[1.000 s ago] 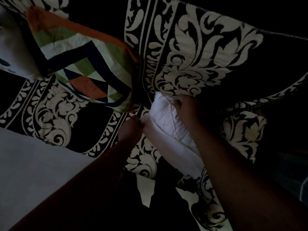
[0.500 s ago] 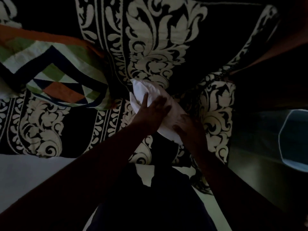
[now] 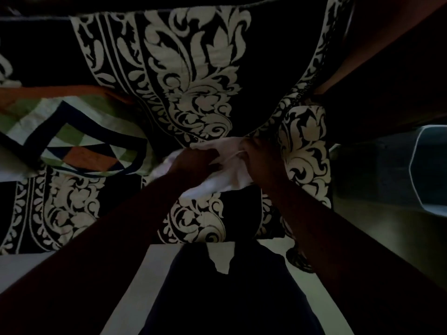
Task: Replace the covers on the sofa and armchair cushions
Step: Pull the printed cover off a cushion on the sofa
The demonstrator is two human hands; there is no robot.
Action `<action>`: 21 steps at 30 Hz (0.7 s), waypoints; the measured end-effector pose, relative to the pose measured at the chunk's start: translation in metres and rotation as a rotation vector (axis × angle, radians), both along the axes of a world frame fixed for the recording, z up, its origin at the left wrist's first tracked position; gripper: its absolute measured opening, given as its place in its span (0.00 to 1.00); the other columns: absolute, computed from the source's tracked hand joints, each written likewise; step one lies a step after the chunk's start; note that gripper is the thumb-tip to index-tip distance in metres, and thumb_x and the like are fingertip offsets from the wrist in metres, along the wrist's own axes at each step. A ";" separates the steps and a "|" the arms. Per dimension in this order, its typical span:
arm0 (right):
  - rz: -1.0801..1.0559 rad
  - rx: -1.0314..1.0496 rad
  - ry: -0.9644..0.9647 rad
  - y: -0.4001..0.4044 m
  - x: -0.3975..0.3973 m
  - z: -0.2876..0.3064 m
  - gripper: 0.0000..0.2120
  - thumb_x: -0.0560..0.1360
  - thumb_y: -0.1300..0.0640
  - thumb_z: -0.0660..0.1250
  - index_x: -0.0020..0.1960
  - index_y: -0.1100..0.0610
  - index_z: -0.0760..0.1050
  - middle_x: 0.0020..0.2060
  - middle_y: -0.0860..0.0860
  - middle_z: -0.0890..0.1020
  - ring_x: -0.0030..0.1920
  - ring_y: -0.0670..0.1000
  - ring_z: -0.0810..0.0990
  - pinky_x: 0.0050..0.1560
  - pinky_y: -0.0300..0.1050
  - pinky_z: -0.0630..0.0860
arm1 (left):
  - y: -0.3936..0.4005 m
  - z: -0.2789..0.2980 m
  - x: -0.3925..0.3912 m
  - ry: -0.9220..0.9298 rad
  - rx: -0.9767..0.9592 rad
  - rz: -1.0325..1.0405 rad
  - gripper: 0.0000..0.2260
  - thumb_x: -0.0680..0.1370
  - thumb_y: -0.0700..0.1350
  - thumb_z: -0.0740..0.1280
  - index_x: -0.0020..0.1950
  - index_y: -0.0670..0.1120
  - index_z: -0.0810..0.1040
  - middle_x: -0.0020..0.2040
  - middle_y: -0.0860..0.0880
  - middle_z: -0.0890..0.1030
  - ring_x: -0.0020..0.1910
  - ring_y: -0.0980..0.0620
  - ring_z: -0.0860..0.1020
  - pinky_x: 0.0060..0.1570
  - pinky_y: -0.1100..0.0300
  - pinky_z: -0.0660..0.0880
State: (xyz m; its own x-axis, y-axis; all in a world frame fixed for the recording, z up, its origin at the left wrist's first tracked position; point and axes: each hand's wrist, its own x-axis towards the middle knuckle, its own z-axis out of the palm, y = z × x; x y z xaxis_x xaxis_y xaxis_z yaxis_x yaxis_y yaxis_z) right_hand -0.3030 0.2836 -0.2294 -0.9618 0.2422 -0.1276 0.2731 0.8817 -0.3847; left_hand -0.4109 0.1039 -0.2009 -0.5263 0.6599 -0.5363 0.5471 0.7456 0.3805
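A white cushion insert lies on the seat in the middle of the dim head view. A black cover with a cream leaf pattern bunches below it and to its right. My left hand lies on top of the insert's left part, fingers curled into the white cloth. My right hand grips the insert's right edge where it meets the patterned cover. A taut crease runs through the white cloth between the two hands. The lower part of the insert is hidden under my forearms.
A patchwork cushion in green, orange and navy lies at the left on the seat. The patterned sofa back fills the top. A brown wooden armrest is at the upper right, a pale container beside it on the floor.
The view has swung left and down. My left hand went from lying flat on the insert to clutching it. My right hand rose to the insert's right edge, and the insert looks more crumpled.
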 end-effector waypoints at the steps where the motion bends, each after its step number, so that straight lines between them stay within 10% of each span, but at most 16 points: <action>1: 0.002 -0.003 0.067 0.001 -0.003 0.006 0.09 0.74 0.55 0.70 0.53 0.55 0.80 0.51 0.55 0.81 0.55 0.60 0.79 0.53 0.56 0.76 | -0.005 0.006 0.008 -0.047 0.014 0.074 0.17 0.82 0.56 0.64 0.66 0.48 0.77 0.59 0.47 0.82 0.58 0.45 0.79 0.54 0.55 0.69; 8: -0.236 -0.271 0.043 -0.040 -0.015 0.000 0.20 0.74 0.50 0.72 0.64 0.54 0.75 0.66 0.55 0.73 0.66 0.57 0.72 0.66 0.56 0.72 | -0.030 -0.020 0.076 -0.233 0.006 0.511 0.18 0.81 0.60 0.63 0.50 0.45 0.73 0.39 0.50 0.75 0.44 0.46 0.78 0.41 0.56 0.67; 14: -0.472 -0.496 -0.176 -0.086 -0.007 -0.017 0.34 0.74 0.44 0.73 0.73 0.57 0.67 0.66 0.54 0.75 0.66 0.54 0.75 0.63 0.47 0.72 | -0.051 -0.044 0.090 -0.175 -0.063 0.493 0.24 0.77 0.70 0.59 0.47 0.49 0.71 0.36 0.53 0.76 0.39 0.48 0.80 0.38 0.55 0.73; 21: -0.199 -0.250 -0.198 -0.072 -0.026 -0.016 0.15 0.81 0.46 0.65 0.63 0.53 0.77 0.53 0.51 0.84 0.55 0.53 0.82 0.51 0.44 0.73 | -0.055 -0.033 0.038 -0.075 -0.022 0.637 0.20 0.80 0.64 0.61 0.59 0.48 0.72 0.48 0.50 0.82 0.45 0.48 0.81 0.49 0.52 0.76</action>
State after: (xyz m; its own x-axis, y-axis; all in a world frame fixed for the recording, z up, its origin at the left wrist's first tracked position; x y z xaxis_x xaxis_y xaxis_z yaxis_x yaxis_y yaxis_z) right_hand -0.3291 0.2114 -0.2458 -0.8499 0.3598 -0.3849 0.5202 0.6892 -0.5043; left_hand -0.3726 0.0492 -0.2337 -0.7721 0.2189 -0.5966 -0.0330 0.9237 0.3817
